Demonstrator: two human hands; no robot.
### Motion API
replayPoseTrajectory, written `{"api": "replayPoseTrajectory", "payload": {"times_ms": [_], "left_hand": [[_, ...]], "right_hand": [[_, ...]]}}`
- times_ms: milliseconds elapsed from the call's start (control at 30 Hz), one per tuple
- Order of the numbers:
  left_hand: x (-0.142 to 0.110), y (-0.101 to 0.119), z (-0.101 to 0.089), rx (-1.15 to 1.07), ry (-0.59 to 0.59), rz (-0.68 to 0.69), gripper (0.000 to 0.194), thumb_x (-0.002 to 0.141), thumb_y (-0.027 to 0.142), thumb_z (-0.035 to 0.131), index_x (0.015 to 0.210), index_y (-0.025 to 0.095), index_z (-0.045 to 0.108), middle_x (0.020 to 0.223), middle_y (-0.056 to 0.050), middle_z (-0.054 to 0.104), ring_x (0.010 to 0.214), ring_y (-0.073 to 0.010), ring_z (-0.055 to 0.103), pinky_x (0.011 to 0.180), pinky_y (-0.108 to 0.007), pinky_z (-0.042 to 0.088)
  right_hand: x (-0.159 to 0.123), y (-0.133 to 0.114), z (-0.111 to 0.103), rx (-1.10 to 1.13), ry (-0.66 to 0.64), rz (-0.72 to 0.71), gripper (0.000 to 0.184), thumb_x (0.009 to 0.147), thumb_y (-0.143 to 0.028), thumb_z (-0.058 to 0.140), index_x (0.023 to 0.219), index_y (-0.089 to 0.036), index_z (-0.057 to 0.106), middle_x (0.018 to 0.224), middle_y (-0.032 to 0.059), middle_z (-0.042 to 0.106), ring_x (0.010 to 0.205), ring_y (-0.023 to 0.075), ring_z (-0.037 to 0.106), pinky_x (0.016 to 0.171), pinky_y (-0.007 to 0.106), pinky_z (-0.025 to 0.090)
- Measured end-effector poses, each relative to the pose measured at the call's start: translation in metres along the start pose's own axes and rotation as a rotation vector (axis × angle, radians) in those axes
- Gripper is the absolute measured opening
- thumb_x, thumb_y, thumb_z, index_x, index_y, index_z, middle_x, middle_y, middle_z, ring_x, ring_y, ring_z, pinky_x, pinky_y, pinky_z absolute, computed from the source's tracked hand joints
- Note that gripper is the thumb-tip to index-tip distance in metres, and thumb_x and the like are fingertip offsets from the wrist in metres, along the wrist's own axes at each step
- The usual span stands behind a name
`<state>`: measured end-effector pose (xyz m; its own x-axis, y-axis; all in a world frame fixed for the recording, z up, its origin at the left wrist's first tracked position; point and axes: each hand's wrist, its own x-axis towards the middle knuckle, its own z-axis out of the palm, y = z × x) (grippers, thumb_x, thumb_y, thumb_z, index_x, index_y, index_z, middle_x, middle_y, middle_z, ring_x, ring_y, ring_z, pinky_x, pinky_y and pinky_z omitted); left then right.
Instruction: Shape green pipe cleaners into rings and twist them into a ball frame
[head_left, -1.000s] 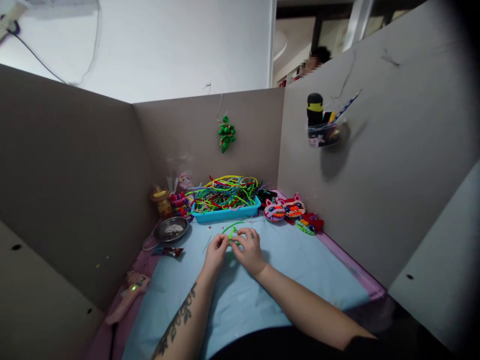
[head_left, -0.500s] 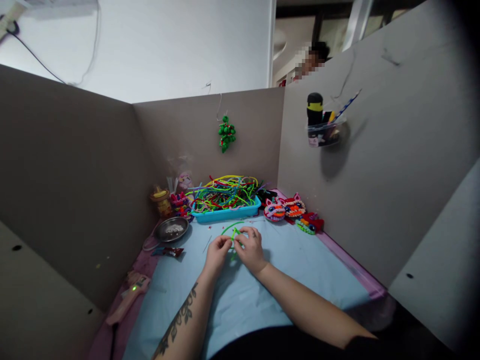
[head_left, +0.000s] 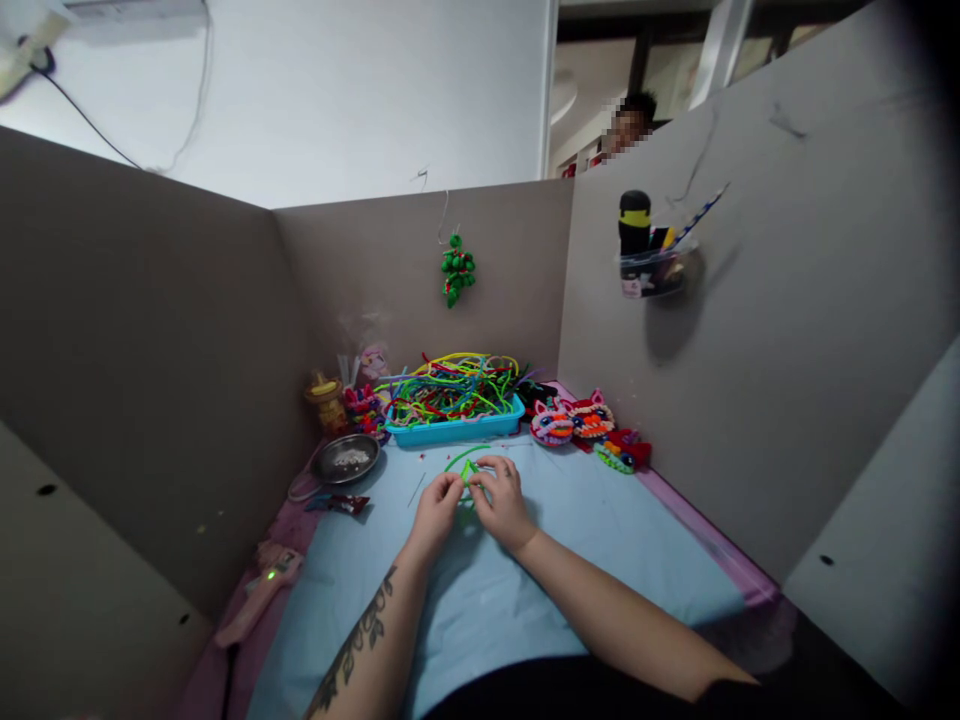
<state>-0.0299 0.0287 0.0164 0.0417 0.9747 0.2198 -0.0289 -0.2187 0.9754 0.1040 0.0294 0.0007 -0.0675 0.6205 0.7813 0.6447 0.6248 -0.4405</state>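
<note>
Over the blue cloth, my left hand (head_left: 438, 508) pinches a green pipe cleaner (head_left: 469, 468) between thumb and forefinger. My right hand (head_left: 502, 502) grips the same green piece close beside it, so the fingertips of both hands nearly meet. A bent loop of it shows above the fingers, and one green length (head_left: 461, 455) curves out behind them. Part of the green work is hidden by the fingers. Just left of my left hand lies a thin needle-like rod (head_left: 417, 489).
Behind my hands stands a blue tray (head_left: 457, 432) heaped with coloured pipe cleaners. Finished colourful figures (head_left: 592, 415) lie to its right. At left are a metal dish (head_left: 324, 462) with small white bits and a pink glue gun (head_left: 262, 600). Grey partitions (head_left: 420, 260) enclose the table.
Both hands hold nearly the same place. The green loop between the fingers has changed shape slightly, and the camera view has shifted a little.
</note>
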Motion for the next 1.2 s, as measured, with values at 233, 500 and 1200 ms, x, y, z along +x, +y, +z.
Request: {"api": "replayPoseTrajectory", "payload": {"times_ms": [233,500,1200], "left_hand": [[0.001,-0.009,-0.002,-0.136,-0.090,-0.158,0.027,0.068,0.040,0.064,0.064,0.014,0.056,0.055,0.004,0.044,0.051,-0.0075,0.038,0.050,-0.020,0.028],[0.002,-0.007,-0.006,-0.148,-0.058,-0.139,0.025,0.065,0.037,0.068,0.063,0.014,0.058,0.056,0.003,0.049,0.052,-0.0081,0.041,0.053,-0.021,0.029],[-0.001,-0.014,-0.008,0.517,-0.099,0.311,0.013,0.077,0.022,0.052,0.074,0.018,0.064,0.073,-0.003,0.060,0.073,-0.0163,0.053,0.070,-0.027,0.040]], "right_hand": [[-0.001,0.002,0.000,-0.018,0.010,-0.005,0.014,0.078,-0.016,0.052,0.078,-0.023,0.064,0.103,0.0068,0.052,0.101,0.0233,0.044,0.089,0.042,0.036],[0.000,0.002,-0.003,-0.082,-0.017,-0.103,0.019,0.080,-0.021,0.056,0.096,-0.028,0.064,0.111,0.0044,0.054,0.107,0.0236,0.042,0.093,0.043,0.032],[0.002,0.003,-0.004,0.031,-0.059,0.029,0.010,0.079,-0.018,0.056,0.074,-0.022,0.064,0.105,0.0065,0.055,0.104,0.0230,0.044,0.092,0.041,0.034]]}}
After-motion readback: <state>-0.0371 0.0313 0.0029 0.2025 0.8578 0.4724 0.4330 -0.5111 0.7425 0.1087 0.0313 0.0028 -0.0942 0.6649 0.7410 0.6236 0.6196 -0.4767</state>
